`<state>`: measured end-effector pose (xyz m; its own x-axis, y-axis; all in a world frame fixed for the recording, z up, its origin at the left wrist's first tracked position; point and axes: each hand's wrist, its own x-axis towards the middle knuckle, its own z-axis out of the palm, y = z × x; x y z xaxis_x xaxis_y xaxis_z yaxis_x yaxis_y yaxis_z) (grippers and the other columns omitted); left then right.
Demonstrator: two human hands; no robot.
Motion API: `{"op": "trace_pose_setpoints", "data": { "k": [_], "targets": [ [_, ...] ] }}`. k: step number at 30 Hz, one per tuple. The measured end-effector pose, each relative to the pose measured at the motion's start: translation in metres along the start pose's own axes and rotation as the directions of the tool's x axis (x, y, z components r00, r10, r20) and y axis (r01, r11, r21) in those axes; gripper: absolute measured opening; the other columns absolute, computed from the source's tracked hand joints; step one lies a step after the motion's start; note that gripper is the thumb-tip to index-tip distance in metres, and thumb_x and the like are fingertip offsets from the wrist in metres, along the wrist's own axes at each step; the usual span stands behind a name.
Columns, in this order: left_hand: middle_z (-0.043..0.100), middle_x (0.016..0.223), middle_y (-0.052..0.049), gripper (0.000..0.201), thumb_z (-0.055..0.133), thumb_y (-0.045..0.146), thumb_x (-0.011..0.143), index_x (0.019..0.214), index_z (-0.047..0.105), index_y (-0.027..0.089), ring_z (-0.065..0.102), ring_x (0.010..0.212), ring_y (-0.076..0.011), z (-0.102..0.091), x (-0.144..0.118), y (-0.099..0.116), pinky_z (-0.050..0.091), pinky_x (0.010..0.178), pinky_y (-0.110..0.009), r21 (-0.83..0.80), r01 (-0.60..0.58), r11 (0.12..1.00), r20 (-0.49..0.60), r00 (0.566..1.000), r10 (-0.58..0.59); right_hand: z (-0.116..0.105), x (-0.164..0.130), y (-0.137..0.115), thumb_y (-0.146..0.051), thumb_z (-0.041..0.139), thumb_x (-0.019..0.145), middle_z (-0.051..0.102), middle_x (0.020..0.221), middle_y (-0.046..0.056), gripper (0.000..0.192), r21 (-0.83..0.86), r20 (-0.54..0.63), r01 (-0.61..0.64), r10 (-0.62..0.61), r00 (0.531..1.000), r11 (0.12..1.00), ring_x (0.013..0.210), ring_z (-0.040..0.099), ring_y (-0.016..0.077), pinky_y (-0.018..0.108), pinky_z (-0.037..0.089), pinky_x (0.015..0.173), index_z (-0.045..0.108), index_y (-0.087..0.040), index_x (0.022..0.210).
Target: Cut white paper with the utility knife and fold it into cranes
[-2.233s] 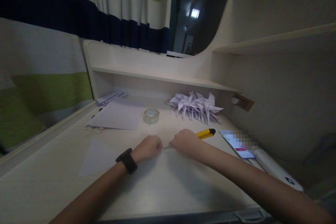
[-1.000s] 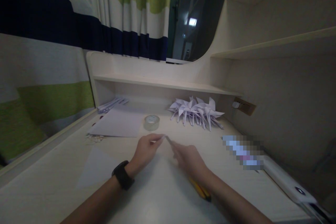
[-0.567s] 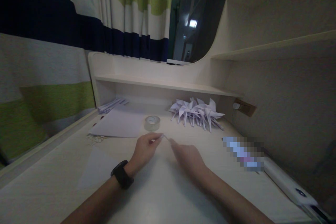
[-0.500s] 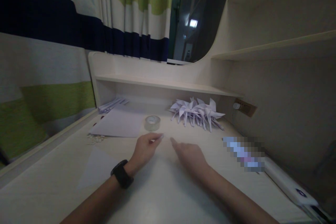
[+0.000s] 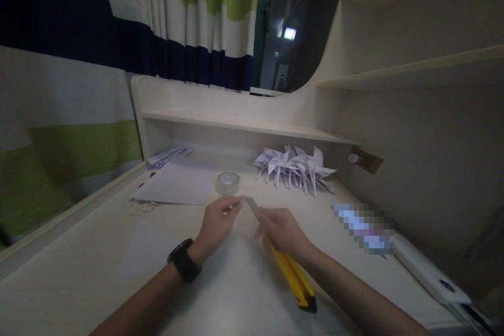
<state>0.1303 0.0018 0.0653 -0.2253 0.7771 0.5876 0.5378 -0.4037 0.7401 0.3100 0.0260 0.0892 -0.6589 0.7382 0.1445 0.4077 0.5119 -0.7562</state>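
The right hand (image 5: 284, 231) is closed around a yellow utility knife (image 5: 292, 275), whose long axis runs from the black rear end near the person, low in the view, up and to the left, so the thin blade (image 5: 252, 205) points away toward the left hand (image 5: 218, 221). The left hand pinches a small white piece (image 5: 238, 202) between thumb and fingertips just above the desk (image 5: 236, 294), and the blade tip is just beside this piece; I cannot tell if they touch. Behind the hands stand a roll of clear tape (image 5: 227, 182), a sheet of white paper (image 5: 177, 184) and a group of folded paper pinwheels (image 5: 295, 167).

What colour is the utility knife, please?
Yellow with a black end; the utility knife shows in the head view.
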Motion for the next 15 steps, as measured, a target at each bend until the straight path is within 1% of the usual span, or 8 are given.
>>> {"op": "trace_pose_setpoints", "data": {
  "k": [3,5,7,9,10,12,14,15],
  "targets": [
    [0.073,0.097,-0.003,0.019,0.058,0.024,0.083,0.093,0.073,0.022,0.066,0.089,-0.0193,-0.001,0.001,-0.002,0.053,0.072,-0.027,0.006,0.006,1.0,0.007,1.0,-0.006,-0.003,-0.001,0.004,-0.031,0.031,0.097,0.07,0.073,0.005,0.039,-0.382,-0.039,0.089,-0.112,0.993,0.92,0.051,0.064,0.0125,0.02,0.045,0.049,0.052,-0.017,0.126],
    [0.073,0.097,-0.003,0.018,0.058,0.024,0.082,0.092,0.073,0.022,0.067,0.089,-0.0196,-0.001,0.001,-0.004,0.054,0.072,-0.028,0.002,0.009,1.0,0.009,1.0,-0.009,-0.009,-0.001,0.007,-0.018,0.039,0.092,0.07,0.078,0.009,0.043,-0.727,0.01,0.142,-0.196,0.98,0.672,0.063,0.066,0.0161,0.023,0.048,0.057,0.044,-0.016,0.134],
    [0.073,0.096,-0.004,0.018,0.058,0.024,0.082,0.091,0.074,0.022,0.067,0.088,-0.0197,-0.001,0.001,-0.006,0.054,0.072,-0.028,-0.008,0.013,1.0,0.007,1.0,-0.013,-0.015,-0.001,0.008,-0.01,0.043,0.087,0.069,0.082,0.013,0.053,-0.893,0.097,0.188,-0.233,0.968,0.409,0.07,0.066,0.0195,0.025,0.049,0.06,0.036,-0.013,0.139],
    [0.073,0.095,-0.004,0.018,0.059,0.023,0.081,0.091,0.074,0.021,0.067,0.088,-0.0199,-0.001,0.001,-0.007,0.054,0.072,-0.028,-0.014,0.019,1.0,0.002,1.0,-0.019,-0.019,-0.001,0.007,-0.007,0.043,0.086,0.068,0.083,0.014,0.056,-0.924,0.145,0.218,-0.241,0.96,0.313,0.071,0.065,0.0201,0.026,0.049,0.059,0.032,-0.012,0.141],
    [0.073,0.095,-0.005,0.018,0.059,0.023,0.081,0.091,0.074,0.021,0.067,0.088,-0.02,-0.001,0.001,-0.007,0.054,0.072,-0.028,-0.011,0.022,1.0,0.0,1.0,-0.022,-0.019,-0.001,0.006,-0.008,0.042,0.087,0.068,0.082,0.013,0.054,-0.915,0.134,0.214,-0.241,0.961,0.343,0.07,0.065,0.0198,0.026,0.048,0.059,0.034,-0.013,0.14],
    [0.073,0.096,-0.005,0.018,0.059,0.022,0.081,0.091,0.074,0.021,0.067,0.088,-0.02,-0.001,0.001,-0.005,0.054,0.071,-0.027,0.001,0.017,1.0,-0.008,1.0,-0.017,-0.016,0.0,0.003,-0.015,0.039,0.092,0.069,0.077,0.01,0.044,-0.81,0.068,0.179,-0.215,0.974,0.558,0.062,0.065,0.0172,0.024,0.047,0.055,0.042,-0.014,0.136],
    [0.073,0.096,-0.004,0.017,0.059,0.022,0.081,0.091,0.074,0.021,0.067,0.088,-0.0195,-0.001,0.0,-0.002,0.054,0.07,-0.026,0.015,-0.005,1.0,-0.016,1.0,0.006,-0.01,0.0,0.0,-0.029,0.03,0.097,0.069,0.071,0.006,0.039,-0.519,0.005,0.116,-0.132,0.991,0.847,0.051,0.063,0.0134,0.02,0.044,0.048,0.052,-0.015,0.126],
    [0.073,0.095,-0.004,0.017,0.059,0.023,0.082,0.091,0.073,0.021,0.067,0.087,-0.0192,-0.001,0.0,0.0,0.053,0.069,-0.026,0.018,-0.016,1.0,-0.02,1.0,0.016,-0.007,0.0,-0.002,-0.035,0.025,0.098,0.068,0.068,0.005,0.044,-0.333,0.001,0.077,-0.081,0.997,0.94,0.046,0.061,0.012,0.019,0.042,0.044,0.056,-0.015,0.121]
  ]
}}
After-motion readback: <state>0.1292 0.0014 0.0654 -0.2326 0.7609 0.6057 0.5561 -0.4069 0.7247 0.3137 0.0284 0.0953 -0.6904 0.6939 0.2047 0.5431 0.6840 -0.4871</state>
